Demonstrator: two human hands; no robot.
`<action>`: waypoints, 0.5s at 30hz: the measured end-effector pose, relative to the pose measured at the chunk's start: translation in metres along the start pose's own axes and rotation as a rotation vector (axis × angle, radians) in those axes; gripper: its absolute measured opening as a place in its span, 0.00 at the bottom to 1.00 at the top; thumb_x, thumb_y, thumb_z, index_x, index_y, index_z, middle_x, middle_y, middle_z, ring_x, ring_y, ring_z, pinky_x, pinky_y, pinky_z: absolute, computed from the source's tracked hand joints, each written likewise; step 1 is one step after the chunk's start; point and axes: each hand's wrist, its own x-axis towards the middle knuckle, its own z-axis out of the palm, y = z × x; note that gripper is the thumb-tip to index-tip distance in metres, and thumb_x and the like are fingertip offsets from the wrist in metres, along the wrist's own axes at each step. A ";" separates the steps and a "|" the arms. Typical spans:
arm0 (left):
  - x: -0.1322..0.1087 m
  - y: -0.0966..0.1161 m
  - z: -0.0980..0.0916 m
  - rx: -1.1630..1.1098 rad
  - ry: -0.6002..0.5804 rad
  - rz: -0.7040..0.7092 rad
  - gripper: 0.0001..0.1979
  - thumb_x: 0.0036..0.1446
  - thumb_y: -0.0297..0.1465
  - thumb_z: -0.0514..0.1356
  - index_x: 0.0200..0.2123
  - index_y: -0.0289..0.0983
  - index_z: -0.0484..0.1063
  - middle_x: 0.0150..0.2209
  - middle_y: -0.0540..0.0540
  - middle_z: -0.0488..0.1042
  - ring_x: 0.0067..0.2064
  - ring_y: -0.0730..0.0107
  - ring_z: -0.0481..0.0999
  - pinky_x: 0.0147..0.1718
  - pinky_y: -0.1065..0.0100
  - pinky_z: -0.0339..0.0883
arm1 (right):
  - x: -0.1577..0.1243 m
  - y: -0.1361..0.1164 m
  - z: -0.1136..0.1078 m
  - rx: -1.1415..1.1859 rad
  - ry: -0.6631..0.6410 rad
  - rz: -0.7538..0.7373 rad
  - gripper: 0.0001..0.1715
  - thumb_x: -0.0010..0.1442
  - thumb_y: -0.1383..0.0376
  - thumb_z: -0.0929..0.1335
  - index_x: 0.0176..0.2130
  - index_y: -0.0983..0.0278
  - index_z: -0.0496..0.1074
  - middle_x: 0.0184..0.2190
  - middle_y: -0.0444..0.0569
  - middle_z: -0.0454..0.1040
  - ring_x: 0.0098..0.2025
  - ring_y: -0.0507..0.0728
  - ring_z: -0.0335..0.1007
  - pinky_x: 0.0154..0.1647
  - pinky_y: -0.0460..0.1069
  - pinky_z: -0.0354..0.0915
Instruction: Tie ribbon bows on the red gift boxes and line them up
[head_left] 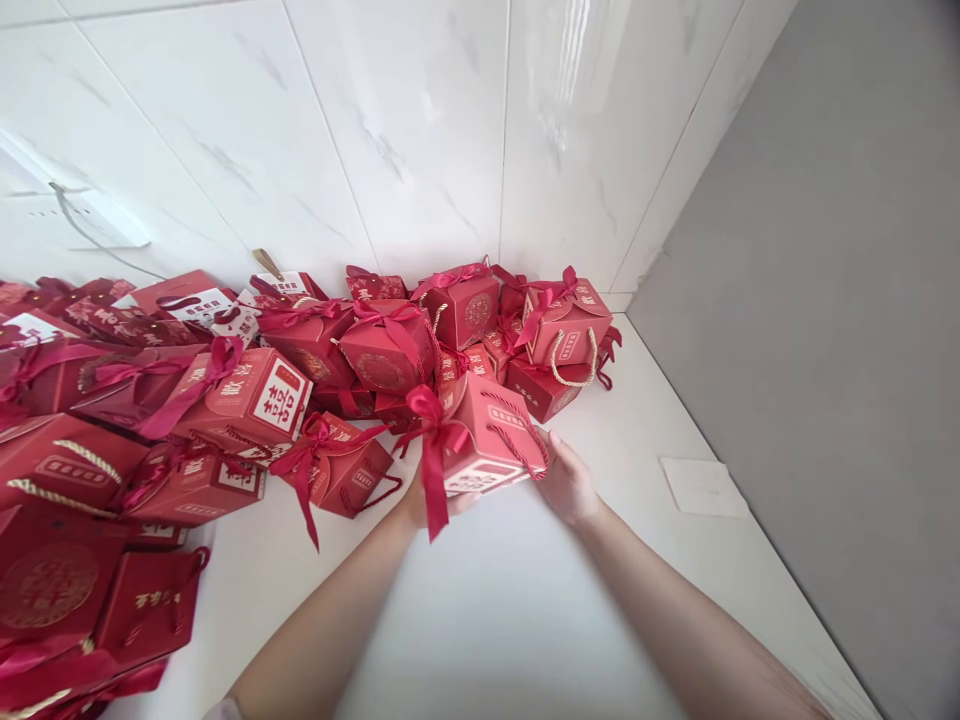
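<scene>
Between my two hands is a red gift box (487,430) with a rope handle, a dark red ribbon bow on its left end and a white printed panel. My left hand (442,500) supports it from the lower left, its fingers partly hidden under the box and ribbon. My right hand (566,475) grips the right side, close to the rope handle. Just left of the held box, another red box with a bow (349,465) rests on the white surface. Behind it, a box with a cream rope handle (568,325) sits on top of another red box (551,388).
Many similar red boxes (240,395) are heaped along the tiled wall (420,120) and down the left side. A white card (703,487) lies at the right, near a grey panel (840,250). A cable (97,235) hangs from a white wall plate.
</scene>
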 end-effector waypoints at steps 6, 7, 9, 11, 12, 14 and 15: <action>0.008 0.010 -0.012 -0.977 -0.276 -0.208 0.35 0.49 0.58 0.53 0.45 0.35 0.74 0.33 0.43 0.76 0.24 0.69 0.69 0.39 0.54 0.70 | -0.003 0.001 0.000 -0.212 -0.130 -0.028 0.21 0.63 0.49 0.67 0.45 0.62 0.77 0.40 0.53 0.80 0.42 0.60 0.75 0.49 0.55 0.64; 0.009 0.012 -0.015 -1.135 -0.334 -0.280 0.37 0.49 0.59 0.52 0.46 0.34 0.73 0.34 0.42 0.75 0.22 0.72 0.66 0.39 0.53 0.69 | -0.003 0.000 0.000 -0.220 -0.137 -0.026 0.22 0.63 0.49 0.66 0.45 0.62 0.77 0.40 0.53 0.80 0.42 0.60 0.74 0.48 0.55 0.64; 0.010 0.014 -0.022 -1.309 -0.444 -0.362 0.41 0.46 0.61 0.52 0.48 0.31 0.71 0.36 0.41 0.75 0.20 0.78 0.60 0.36 0.55 0.67 | -0.004 -0.001 0.000 -0.216 -0.133 -0.021 0.23 0.64 0.49 0.66 0.45 0.63 0.77 0.40 0.54 0.80 0.43 0.61 0.74 0.48 0.54 0.64; 0.010 0.015 -0.027 -1.386 -0.525 -0.381 0.44 0.43 0.62 0.53 0.48 0.28 0.70 0.36 0.41 0.75 0.18 0.82 0.55 0.34 0.58 0.65 | -0.004 -0.001 -0.001 -0.208 -0.125 -0.015 0.24 0.63 0.48 0.66 0.45 0.64 0.77 0.40 0.55 0.80 0.43 0.61 0.74 0.48 0.54 0.64; 0.010 0.015 -0.028 -1.403 -0.545 -0.387 0.44 0.43 0.61 0.54 0.48 0.27 0.70 0.36 0.41 0.75 0.18 0.83 0.54 0.33 0.59 0.64 | -0.004 -0.001 -0.001 -0.209 -0.124 -0.015 0.24 0.63 0.48 0.66 0.45 0.64 0.77 0.40 0.55 0.80 0.43 0.61 0.74 0.48 0.54 0.64; 0.010 0.017 -0.029 -1.406 -0.536 -0.416 0.42 0.45 0.60 0.53 0.48 0.28 0.70 0.36 0.41 0.75 0.19 0.82 0.55 0.34 0.60 0.64 | -0.003 0.000 -0.001 -0.226 -0.130 -0.017 0.24 0.63 0.48 0.66 0.45 0.63 0.77 0.40 0.55 0.80 0.43 0.61 0.74 0.48 0.54 0.64; 0.010 0.018 -0.027 -1.392 -0.527 -0.435 0.41 0.46 0.59 0.52 0.48 0.29 0.70 0.37 0.40 0.75 0.19 0.81 0.56 0.34 0.59 0.64 | -0.003 0.000 -0.001 -0.236 -0.134 -0.019 0.24 0.63 0.48 0.66 0.45 0.63 0.77 0.40 0.55 0.80 0.43 0.61 0.74 0.48 0.55 0.64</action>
